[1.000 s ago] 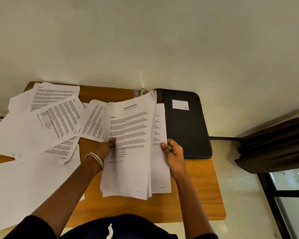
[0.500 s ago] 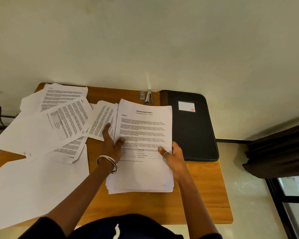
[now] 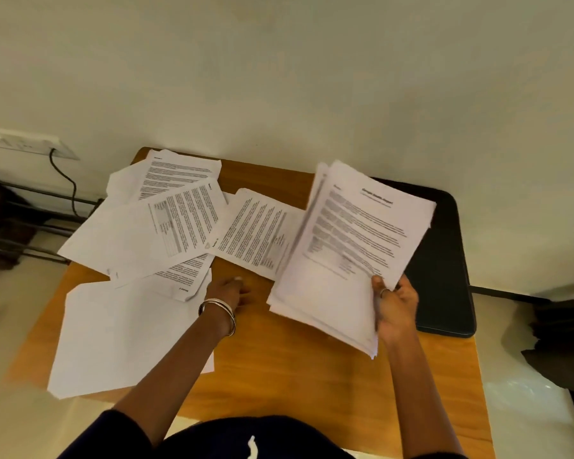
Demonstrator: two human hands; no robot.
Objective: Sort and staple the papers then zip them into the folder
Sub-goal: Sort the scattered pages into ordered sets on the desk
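My right hand (image 3: pixel 395 304) grips a thick stack of printed papers (image 3: pixel 352 246) by its lower right edge and holds it tilted above the table, over the left part of the black zip folder (image 3: pixel 444 260). My left hand (image 3: pixel 227 289), with bangles on the wrist, hovers low over the wooden table (image 3: pixel 295 366) with nothing in it, just below a single printed sheet (image 3: pixel 256 233). Several loose printed sheets (image 3: pixel 166 226) lie fanned out on the table's left side, and a blank sheet (image 3: pixel 120 336) lies nearer me. The stapler is hidden behind the raised stack.
The table stands against a pale wall. A wall socket (image 3: pixel 24 142) with a black cable sits at the far left above dark metal bars. A dark curtain (image 3: pixel 564 329) hangs at the right. Bare tabletop shows between my arms.
My right hand has lifted the stack off the table and swung it right over the folder. My left hand has let go of the stack and moved left toward the loose sheets.
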